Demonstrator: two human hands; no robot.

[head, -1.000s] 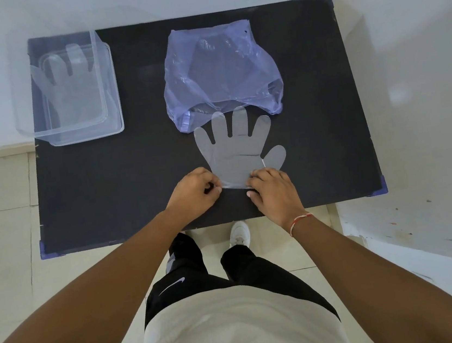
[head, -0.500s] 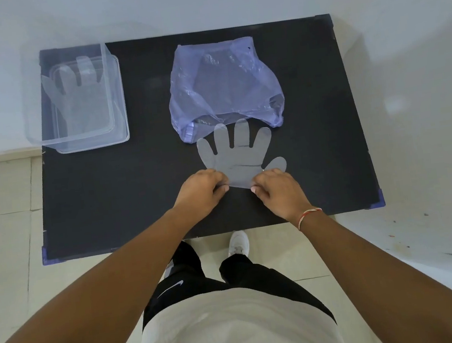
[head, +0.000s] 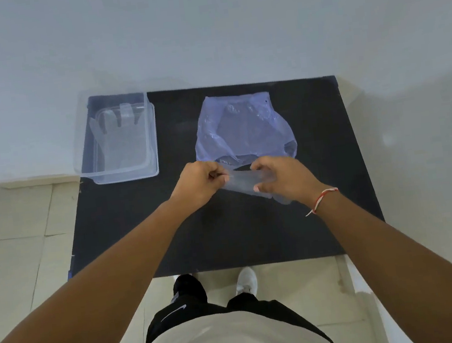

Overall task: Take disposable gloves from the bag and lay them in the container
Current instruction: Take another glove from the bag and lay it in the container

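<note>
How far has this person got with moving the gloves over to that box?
Done: at least one thin clear glove already lies flat in the clear plastic container at the table's far left corner. In hand: the left hand and right hand pinch another clear glove between them, lifted off the black table in front of the crumpled bluish plastic bag. Left: carrying it to the container. Whether the bag holds more, I cannot tell.
</note>
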